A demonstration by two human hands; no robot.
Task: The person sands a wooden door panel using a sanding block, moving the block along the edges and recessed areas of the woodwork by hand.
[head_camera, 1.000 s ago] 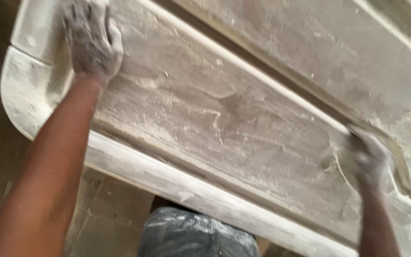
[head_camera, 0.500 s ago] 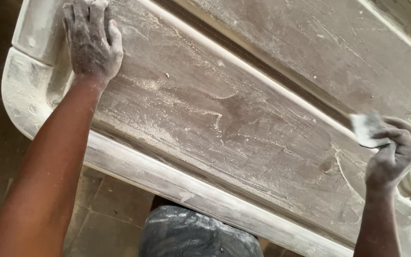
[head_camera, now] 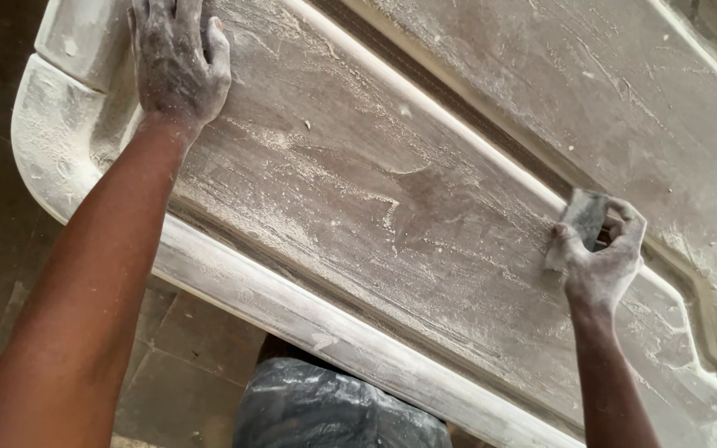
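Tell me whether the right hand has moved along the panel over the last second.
Yes. The right hand, gripping a folded sanding sheet, has shifted up across the raised moulding strip; the left hand remains flat on the dusty panel.

Dusty moulded wooden panel (head_camera: 392,207) and small folded grey sandpaper piece (head_camera: 584,217)
Panel lies slanted, white-powdered; sandpaper stands pinched against its raised ridge.

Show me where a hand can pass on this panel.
The flat dusty band of the panel between the left hand and the right hand is bare. It is crowded at the raised moulding, where the sanding pad sits.
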